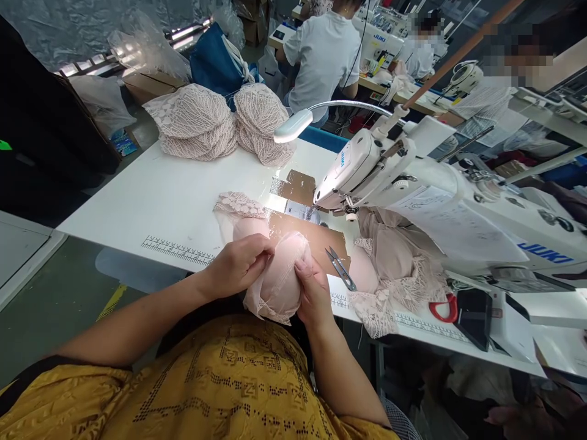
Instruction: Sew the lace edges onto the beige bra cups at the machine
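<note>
A pale pink bra cup point(282, 278) with lace trim is held up at the table's front edge, its seamed side facing me. My left hand point(243, 263) is closed in a pinch at the cup's left upper edge. On the other side, my right hand point(314, 290) grips the cup with the thumb on its face and the fingers behind, hidden. Joined or lying just behind is another pink cup with a lace band point(241, 211); whether they connect I cannot tell. Thread snips point(340, 269) rest to the right of my hands.
A white sewing machine point(367, 171) stands behind, lit by a lamp point(293, 126). Stacks of lace cups point(197, 122) sit at the back left. More bra pieces point(389, 256), red-handled scissors point(444, 308) and a phone point(474, 318) lie at right. A co-worker point(321, 55) sits beyond.
</note>
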Available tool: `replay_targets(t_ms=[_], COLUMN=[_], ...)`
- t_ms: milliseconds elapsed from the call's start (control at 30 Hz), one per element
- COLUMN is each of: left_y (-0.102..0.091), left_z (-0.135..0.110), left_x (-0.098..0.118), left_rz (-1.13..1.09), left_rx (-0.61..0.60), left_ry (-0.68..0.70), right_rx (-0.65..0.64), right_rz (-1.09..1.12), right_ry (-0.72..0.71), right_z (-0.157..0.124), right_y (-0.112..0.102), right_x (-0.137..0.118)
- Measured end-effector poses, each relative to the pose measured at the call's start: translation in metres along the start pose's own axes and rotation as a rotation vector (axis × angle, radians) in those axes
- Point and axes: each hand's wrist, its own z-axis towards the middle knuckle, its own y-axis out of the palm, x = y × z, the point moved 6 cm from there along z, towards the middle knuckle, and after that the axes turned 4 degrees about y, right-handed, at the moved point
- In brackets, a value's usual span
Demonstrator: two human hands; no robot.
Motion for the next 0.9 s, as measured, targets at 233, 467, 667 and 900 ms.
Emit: replay_targets(t_ms=[233,467,667,900], left_y=[-0.001,-0.001,-0.001,-0.02], left_z=[-0.003,0.006,0.006,0.008], left_x=[0.016,0.015,0.011,-0.013], left_rz=[0.149,-0.048,-0.116,-0.356], left_rx=[0.024,0.001,-0.029,-0.005], left_ry=[0.237,0.208,0.1,-0.208], right_rx=[-0.04,-0.076,-0.052,0.032], right_rz=[0.042,0.035,0.051,0.087], right_ry=[-0.031,-0.052,-0.019,0.017], right_z=[0.0,0.003,0.005,0.007], right_y=[0.006,0.008,0.007,-0.002], right_x=[-0.001,0.004,0.006,0.005])
